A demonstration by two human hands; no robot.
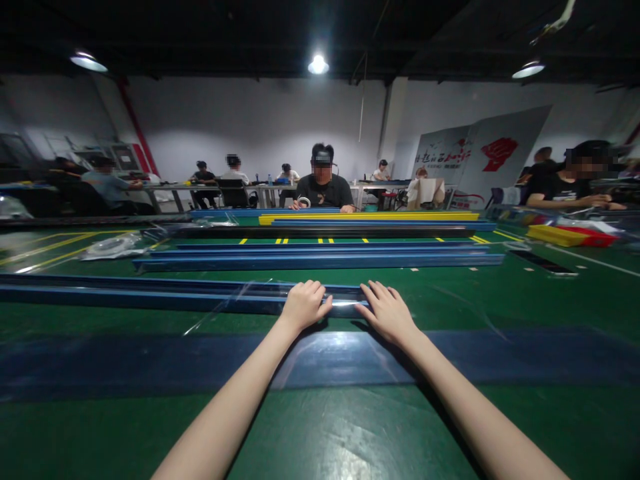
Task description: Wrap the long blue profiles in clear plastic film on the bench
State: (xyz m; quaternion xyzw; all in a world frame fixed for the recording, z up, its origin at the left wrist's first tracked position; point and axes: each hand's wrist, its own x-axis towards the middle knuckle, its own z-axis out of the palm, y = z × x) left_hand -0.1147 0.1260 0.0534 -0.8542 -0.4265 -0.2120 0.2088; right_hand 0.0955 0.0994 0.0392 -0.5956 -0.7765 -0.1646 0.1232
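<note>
A long blue plastic channel point(125, 293) lies crosswise on the green table, its right part running beneath both hands. My left hand point(305, 303) rests over this part, palm down, fingers slightly bent and thumb apart. At the channel's right end my right hand point(389, 312) lies palm down with its fingers spread. Between the hands the channel's surface shines. Thin clear film point(225, 303) sticks up from the channel left of my left hand. Nearer to me, a wide, flat, see-through bluish strip point(340, 360) stretches across the table under my forearms.
More blue channels point(320, 262), a black one point(320, 233) and a yellow one point(370, 217) lie farther back. A phone point(543, 263) and yellow and red trays point(557, 235) are at the right, crumpled clear plastic point(111, 246) at the left. A person point(327, 190) sits opposite.
</note>
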